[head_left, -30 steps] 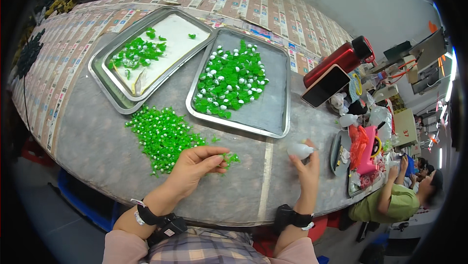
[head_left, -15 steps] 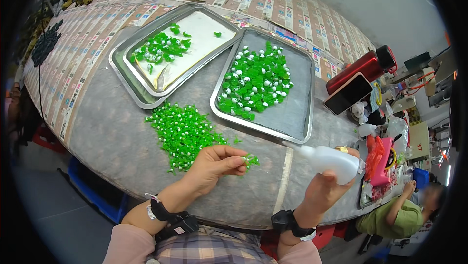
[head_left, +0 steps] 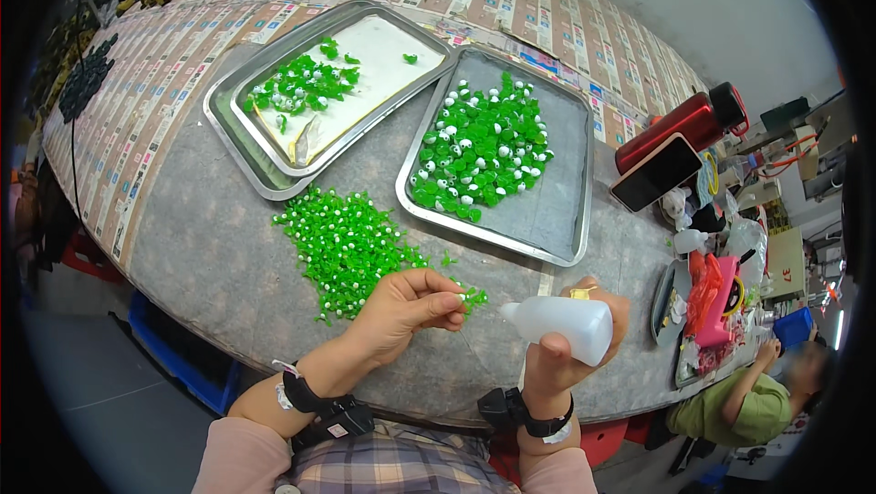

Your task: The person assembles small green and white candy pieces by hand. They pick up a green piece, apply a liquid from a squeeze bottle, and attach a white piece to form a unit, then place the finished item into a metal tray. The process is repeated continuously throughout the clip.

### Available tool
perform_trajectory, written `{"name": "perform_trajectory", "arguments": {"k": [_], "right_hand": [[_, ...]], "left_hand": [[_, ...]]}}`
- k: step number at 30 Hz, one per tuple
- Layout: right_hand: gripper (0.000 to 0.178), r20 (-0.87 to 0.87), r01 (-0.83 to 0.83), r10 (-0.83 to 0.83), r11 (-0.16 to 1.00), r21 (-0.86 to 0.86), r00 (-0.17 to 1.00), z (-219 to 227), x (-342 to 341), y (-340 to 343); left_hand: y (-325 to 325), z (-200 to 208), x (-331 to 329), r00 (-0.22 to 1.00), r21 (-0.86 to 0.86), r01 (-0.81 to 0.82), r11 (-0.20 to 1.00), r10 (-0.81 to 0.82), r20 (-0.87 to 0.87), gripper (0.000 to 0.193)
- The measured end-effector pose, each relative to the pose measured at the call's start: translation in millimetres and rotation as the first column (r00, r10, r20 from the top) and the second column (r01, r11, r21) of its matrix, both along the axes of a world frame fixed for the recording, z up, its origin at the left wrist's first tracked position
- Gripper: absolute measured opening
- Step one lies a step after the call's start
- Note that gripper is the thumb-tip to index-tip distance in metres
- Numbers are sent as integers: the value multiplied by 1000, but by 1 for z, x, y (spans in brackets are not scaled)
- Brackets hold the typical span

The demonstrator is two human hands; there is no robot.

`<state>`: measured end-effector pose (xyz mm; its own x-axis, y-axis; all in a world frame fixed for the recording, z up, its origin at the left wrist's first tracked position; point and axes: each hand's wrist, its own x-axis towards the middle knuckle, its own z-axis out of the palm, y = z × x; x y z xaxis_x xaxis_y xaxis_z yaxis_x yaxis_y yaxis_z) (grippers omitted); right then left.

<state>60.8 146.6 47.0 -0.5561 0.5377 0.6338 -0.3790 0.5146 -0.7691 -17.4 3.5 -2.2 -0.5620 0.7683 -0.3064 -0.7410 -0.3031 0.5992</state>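
My left hand [head_left: 406, 310] is closed in a pinch on a small green plastic piece [head_left: 473, 299] with a white spot, its tip showing past thumb and finger. My right hand [head_left: 584, 348] wraps round a white squeeze bottle [head_left: 570, 322], tilted on its side with the nozzle pointing left toward the green piece but apart from it. Beside my left hand spreads a pile of small green pieces [head_left: 347, 248] with white spots. Beyond it, a metal tray [head_left: 570, 220] holds green pieces with white eyeball-like beads [head_left: 479, 147]. A second tray [head_left: 219, 129] at the left holds fewer of these.
At the right stand a red bottle [head_left: 675, 129] and a phone [head_left: 657, 173] leaning against it. Near them lie a pink tool-like object [head_left: 716, 302], a red plastic bag [head_left: 703, 277] and a small dark dish [head_left: 669, 298]. A person in green [head_left: 739, 403] sits at the far right.
My right hand has brought the squeeze bottle left, closer to the piece in my left hand. The left hand has stayed almost in place. The small dark dish now shows more fully.
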Motion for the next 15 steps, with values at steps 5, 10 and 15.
{"name": "perform_trajectory", "arguments": {"k": [5, 10, 15], "right_hand": [[52, -16, -5, 5, 1000, 23, 1000, 1, -2, -1], [51, -7, -6, 7, 994, 105, 1000, 2, -5, -2], [54, -72, 51, -56, 997, -64, 996, -3, -2, -1]], "left_hand": [[0, 0, 0, 1000, -12, 7, 1000, -7, -3, 10], [1, 2, 0, 1000, -27, 10, 1000, -10, -10, 9], [0, 2, 0, 1000, -20, 10, 1000, -10, 1, 9]]}}
